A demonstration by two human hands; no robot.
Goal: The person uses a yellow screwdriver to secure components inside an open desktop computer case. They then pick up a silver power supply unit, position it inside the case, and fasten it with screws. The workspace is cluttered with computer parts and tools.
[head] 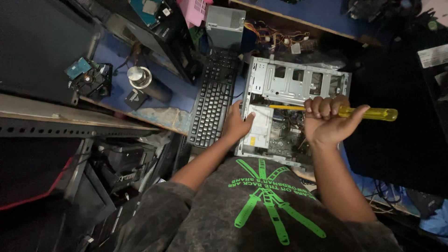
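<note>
Screwdriver [359, 112] with a clear yellow handle is gripped in the right hand [326, 122], fingers curled shut around the handle near the shaft end; the tool is held roughly level, handle end sticking out to the right past the fist, shaft pointed left over the open computer case [298, 81]. The shaft tip is seen above the silver optical drive [259, 125] inside the case; contact with it cannot be told. The left hand [237, 125] is laid on the case's left edge, thumb pressed onto the drive top, remaining fingers hidden behind the case edge, so their curl cannot be told. The case is laid on its side on a blue worktop [175, 95], its bare metal drive cage at the far end and a green circuit board visible below the right hand. A black keyboard [212, 105] is placed just beside the case on the left. Farther left a round metal can [139, 76] and a bare hard drive [78, 67] are seen. A grey power supply [225, 21] with a bundle of loose coloured wires [275, 36] is placed behind the case.
</note>
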